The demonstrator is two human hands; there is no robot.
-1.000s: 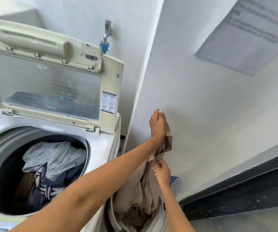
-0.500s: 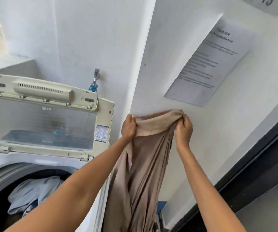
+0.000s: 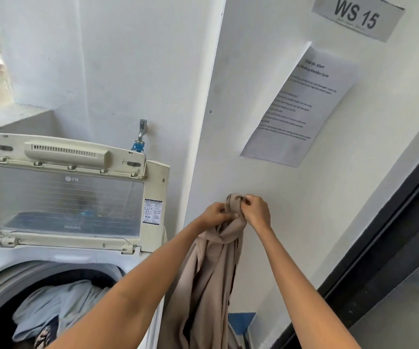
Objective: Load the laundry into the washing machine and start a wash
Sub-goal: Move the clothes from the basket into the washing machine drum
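Beige garment (image 3: 211, 280) held up beside the open washing machine (image 3: 137, 263).

Its bunched top is pinched by the left hand (image 3: 216, 214) and right hand (image 3: 256, 210), fingers curled, close together. Grey and patterned laundry (image 3: 59, 306) is seen in the drum, under the raised lid (image 3: 67, 197).

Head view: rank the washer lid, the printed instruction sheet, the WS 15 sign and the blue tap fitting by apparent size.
1. washer lid
2. printed instruction sheet
3. WS 15 sign, partly cut off by the frame's top edge
4. blue tap fitting
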